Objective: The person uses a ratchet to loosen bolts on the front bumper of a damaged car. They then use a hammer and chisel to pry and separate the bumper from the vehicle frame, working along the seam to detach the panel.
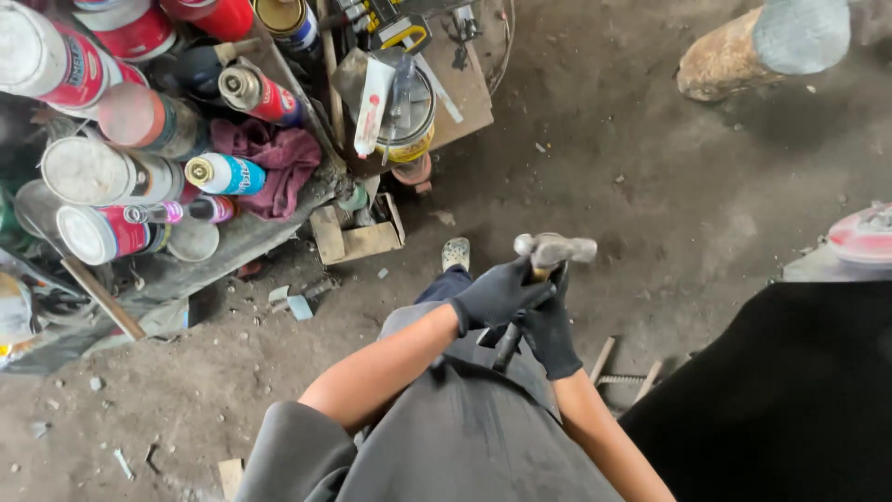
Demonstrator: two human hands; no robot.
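Note:
Both my hands wear black gloves and meet in front of my body. My left hand point(497, 296) is wrapped around the upper part of a hammer's handle, just below the head. My right hand point(550, 336) grips the same handle lower down, next to the left hand. The hammer point(556, 249) has a grey metal head pointing right, and its dark handle runs down and left between my gloves. Under it are my grey clothing and the dirt floor.
Paint tins point(88, 172) and spray cans point(223, 174) are piled at the left with a purple rag point(279, 158). A small cardboard box point(358, 240) lies on the dirt floor. Another person's boot point(734, 56) is at the top right. A black surface point(790, 390) fills the lower right.

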